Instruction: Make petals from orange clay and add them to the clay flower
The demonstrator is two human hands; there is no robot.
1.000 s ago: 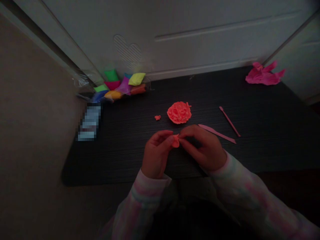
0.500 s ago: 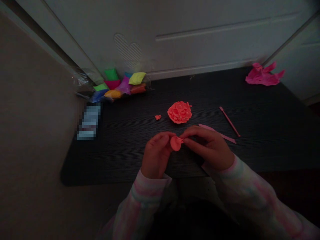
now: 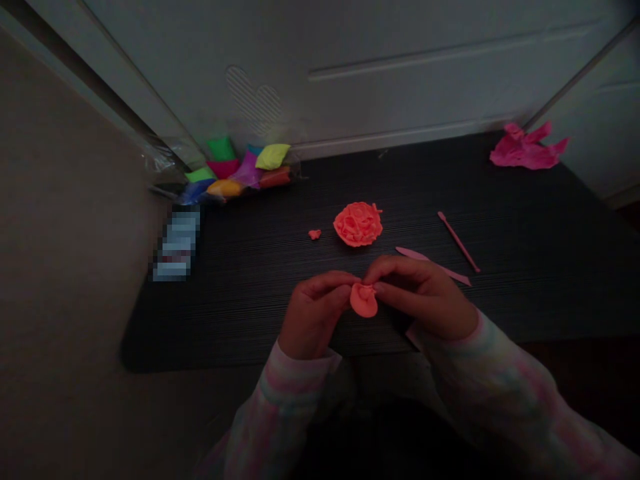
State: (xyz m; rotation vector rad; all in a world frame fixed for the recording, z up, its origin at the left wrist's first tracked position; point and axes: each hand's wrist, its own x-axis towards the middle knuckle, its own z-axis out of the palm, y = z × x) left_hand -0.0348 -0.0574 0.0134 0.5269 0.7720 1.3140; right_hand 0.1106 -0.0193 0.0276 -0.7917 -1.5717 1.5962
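Head view: your left hand [image 3: 315, 313] and right hand [image 3: 423, 297] were together, pinching a thin coral-orange clay disc [image 3: 363, 300] between them above a black ribbed tabletop [image 3: 525, 293]. Just ahead lay a ruffled coral clay rosette [image 3: 358, 224], with a small coral clay crumb [image 3: 315, 234] to its left; a slim pink plastic modelling stick [image 3: 458, 241] and a flat pink plastic spatula [image 3: 433, 264] lay right of it, the spatula just beyond your right hand. Farther back sat a crumpled magenta clay sheet [image 3: 527, 148] and a heap of bright clay packets [image 3: 235, 177].

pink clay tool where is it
In the head view, the pink clay tool lies on the dark table, right of the orange clay rosette, beside a flat pink spatula.
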